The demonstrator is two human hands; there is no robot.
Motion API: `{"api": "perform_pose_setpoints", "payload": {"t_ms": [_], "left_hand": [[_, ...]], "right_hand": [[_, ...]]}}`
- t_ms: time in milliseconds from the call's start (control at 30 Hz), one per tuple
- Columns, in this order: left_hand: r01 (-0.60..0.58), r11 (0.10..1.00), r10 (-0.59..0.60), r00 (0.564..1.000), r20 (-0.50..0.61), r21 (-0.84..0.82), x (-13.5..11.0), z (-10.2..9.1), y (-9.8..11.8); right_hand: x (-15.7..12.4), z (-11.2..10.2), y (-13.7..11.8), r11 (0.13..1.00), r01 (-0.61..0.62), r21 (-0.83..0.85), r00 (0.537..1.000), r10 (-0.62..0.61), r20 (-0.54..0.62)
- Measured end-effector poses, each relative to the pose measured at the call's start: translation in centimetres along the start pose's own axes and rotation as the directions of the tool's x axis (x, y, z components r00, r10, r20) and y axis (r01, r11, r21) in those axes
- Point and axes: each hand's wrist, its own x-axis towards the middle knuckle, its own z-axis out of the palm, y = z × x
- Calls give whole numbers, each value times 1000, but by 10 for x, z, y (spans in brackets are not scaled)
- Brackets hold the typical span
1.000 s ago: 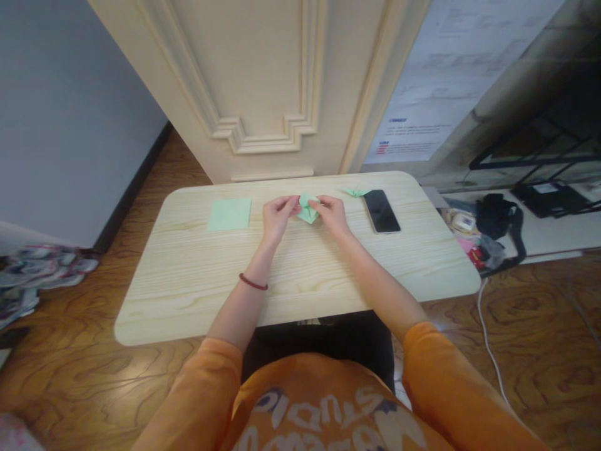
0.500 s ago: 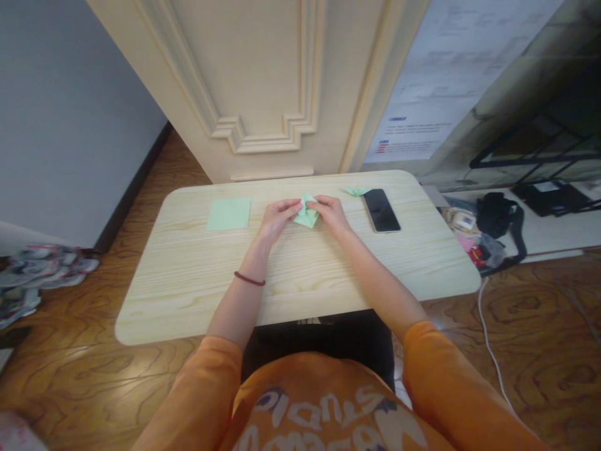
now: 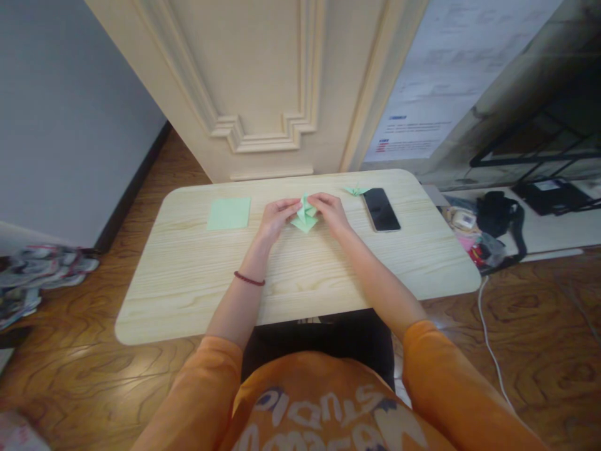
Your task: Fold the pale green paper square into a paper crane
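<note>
Pale wood-grain table point(image 3: 188, 275) with rounded corners, set on a brown wood-patterned floor point(image 3: 94, 376), seen from above by the person seated or standing at it. Nearest is one orange top point(image 3: 323, 401) with white lettering. Two bare forearms reach forward over the tabletop; one dark red bracelet point(image 3: 250, 279) circles the left wrist.

Both hands meet near the table's far edge, around one partly folded piece of light green paper point(image 3: 305, 223). The left hand point(image 3: 276, 218) pinches its left side between thumb and fingers; the right hand point(image 3: 331, 212) pinches its upper right side just as narrowly. One flap stands up between them, and a flat point faces the person.

Left of the hands lies one flat green paper square point(image 3: 229, 213); whether it is a single sheet or a stack cannot be told. To the right is one phone point(image 3: 382, 210), dark screen up. Just beside its upper left corner sits one small, winged green paper figure point(image 3: 355, 190).

Past the table's right end is a jumble of small items point(image 3: 469, 225), including a clear plastic bag; what contains them is unclear. Beyond stand one cream moulded panel point(image 3: 258, 62) and one printed sheet point(image 3: 422, 94).
</note>
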Motion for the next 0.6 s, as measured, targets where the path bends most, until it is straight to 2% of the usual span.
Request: {"api": "perform_pose_setpoints", "payload": {"t_ms": [433, 600], "left_hand": [[92, 993, -100, 989, 107, 78, -6, -1, 6], [116, 992, -122, 984, 127, 53, -9, 2, 10]], "right_hand": [[2, -3, 4, 1000, -4, 24, 1000, 4, -16], [2, -1, 1, 1000, -12, 25, 1000, 12, -17]]}}
